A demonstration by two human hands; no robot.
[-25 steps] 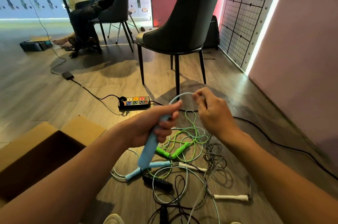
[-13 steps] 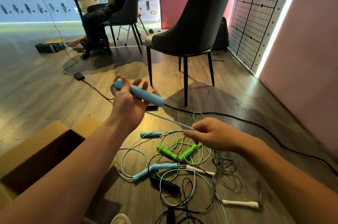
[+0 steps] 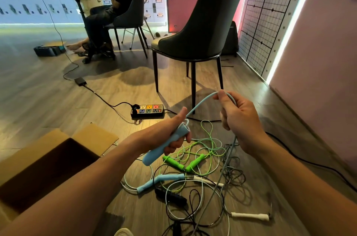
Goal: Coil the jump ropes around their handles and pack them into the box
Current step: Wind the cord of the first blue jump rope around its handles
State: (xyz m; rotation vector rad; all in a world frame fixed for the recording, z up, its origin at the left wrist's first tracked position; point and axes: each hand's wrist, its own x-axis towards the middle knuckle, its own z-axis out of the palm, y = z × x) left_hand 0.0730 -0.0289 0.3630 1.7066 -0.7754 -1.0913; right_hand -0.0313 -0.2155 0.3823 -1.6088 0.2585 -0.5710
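Head view: blue handle point(image 3: 153, 156) gripped by left hand point(image 3: 167, 135); cord point(image 3: 200, 103) pinched by right hand point(image 3: 239, 120). Risk: trailing cord snagged in floor tangle point(image 3: 232, 175), green rope point(image 3: 173, 162) dragged along.

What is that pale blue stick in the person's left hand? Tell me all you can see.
It is a jump rope handle, pale blue, rounded, matte like foam or rubber. The left hand grips its upper half, so it hangs tilted above the floor, lower end pointing down and left. A matching pale rope leaves its top end, arcs up to the right hand, which pinches it, then drops into the tangle below.
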